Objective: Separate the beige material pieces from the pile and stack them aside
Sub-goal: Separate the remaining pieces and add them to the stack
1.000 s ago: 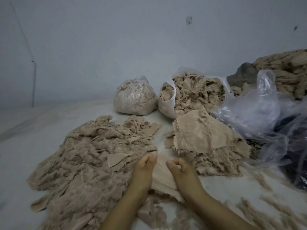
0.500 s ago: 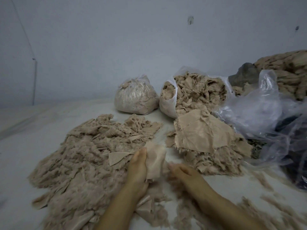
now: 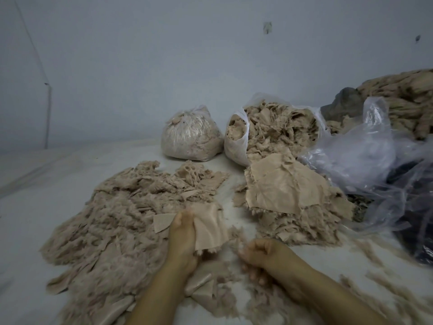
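A wide pile of frayed beige scraps (image 3: 112, 226) covers the white surface at left and centre. My left hand (image 3: 182, 238) grips a flat beige fabric piece (image 3: 210, 228) at the pile's right edge and holds it upright. My right hand (image 3: 264, 256) is just to the right and lower. Its fingers are curled down into loose frayed scraps (image 3: 236, 245) below the piece, and it is slightly blurred. Flat beige pieces (image 3: 285, 191) lie stacked on a smaller heap to the right.
A tied plastic bag (image 3: 189, 139) and an open bag of scraps (image 3: 276, 130) stand at the back. Crumpled clear plastic (image 3: 365, 160) and dark material (image 3: 412, 231) fill the right side. Another beige heap (image 3: 407, 102) lies at far right. A wall rises behind.
My left hand has lifted the flat piece up off the surface and turned it upright. My right hand let go of it, dropped lower and curled into the frayed scraps.
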